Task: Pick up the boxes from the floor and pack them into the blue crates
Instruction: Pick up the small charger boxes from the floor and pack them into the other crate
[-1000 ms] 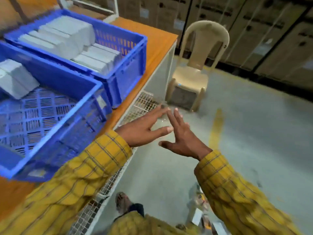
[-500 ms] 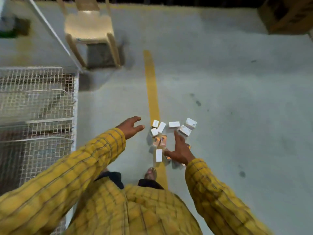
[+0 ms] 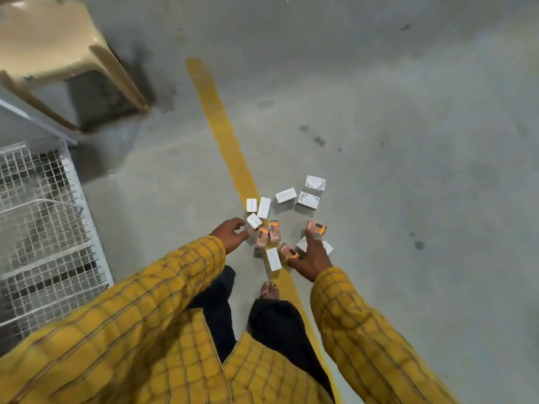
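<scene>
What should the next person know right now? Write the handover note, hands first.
Left hand: reaching down, fingers loosely curled beside a small white box; no grip visible yet.
Right hand: spread over the near boxes, fingers straight, holding nothing.
Boxes: scattered cluster of white and orange boxes on the grey floor, straddling the yellow line.
Crates: out of view.
Done: nothing lifted from this pile in view.
Left: gather the boxes, carry them to the blue crates, pack.

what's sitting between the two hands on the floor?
Head view: three orange boxes and one white box, between the left hand and right hand.
</scene>
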Demonstrator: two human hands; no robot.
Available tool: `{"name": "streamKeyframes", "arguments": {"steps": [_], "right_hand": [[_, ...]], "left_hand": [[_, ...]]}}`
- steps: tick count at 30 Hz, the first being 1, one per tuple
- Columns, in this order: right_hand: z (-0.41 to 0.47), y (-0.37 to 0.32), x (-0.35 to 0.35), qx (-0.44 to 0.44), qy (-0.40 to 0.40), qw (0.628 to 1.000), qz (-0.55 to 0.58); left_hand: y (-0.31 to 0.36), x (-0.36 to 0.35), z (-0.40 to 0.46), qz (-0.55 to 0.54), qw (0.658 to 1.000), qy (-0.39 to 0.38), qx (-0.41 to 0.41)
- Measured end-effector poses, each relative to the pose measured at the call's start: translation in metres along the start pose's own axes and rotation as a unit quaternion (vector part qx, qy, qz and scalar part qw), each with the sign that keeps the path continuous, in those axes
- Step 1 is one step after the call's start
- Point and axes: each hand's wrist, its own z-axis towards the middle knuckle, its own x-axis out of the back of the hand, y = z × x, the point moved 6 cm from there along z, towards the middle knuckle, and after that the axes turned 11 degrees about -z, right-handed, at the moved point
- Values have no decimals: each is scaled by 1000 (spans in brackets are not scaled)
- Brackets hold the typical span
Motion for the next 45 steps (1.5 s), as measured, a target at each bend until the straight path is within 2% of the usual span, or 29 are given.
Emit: {"name": "streamKeyframes", "arguments": {"steps": [7,15,18,21,23,26,33,35,38,40,42,45], "right_hand": [[113,-27,-40,-16,-17,999,-31],[282,-48,-132,0,-54,997,-64],[352,-57,-161,20,-44,996,-81],[410,-63,-187,34,-31,994,-99],[451,-66,-206,34,-12,992,-118],[500,-73,-227,32,8,988,-152],[545,-80,-249,5,27,981,-190],[543,-80,-238,6,34,986,-161],[529,-84,-200,45,22,997,-50],[511,-87,-168,70,-18,996,47],[486,-92,-138,85,-103,980,146],[457,-96,-111,118,-225,946,202]], "left_hand": [[-56,-4,126,-120,991,30,52],[-118,-24,241,-212,973,82,40],[-139,-28,278,-237,966,95,34],[-148,-26,308,-244,964,82,63],[-148,-19,330,-199,975,78,59],[-141,-5,353,-125,988,96,0],[-147,7,376,-72,988,130,-40],[-146,4,375,-51,990,121,-56],[-144,0,371,16,989,119,-87],[-141,-3,371,87,983,125,-99],[-136,-7,373,154,974,132,-102],[-128,-11,376,186,967,127,-118]]}}
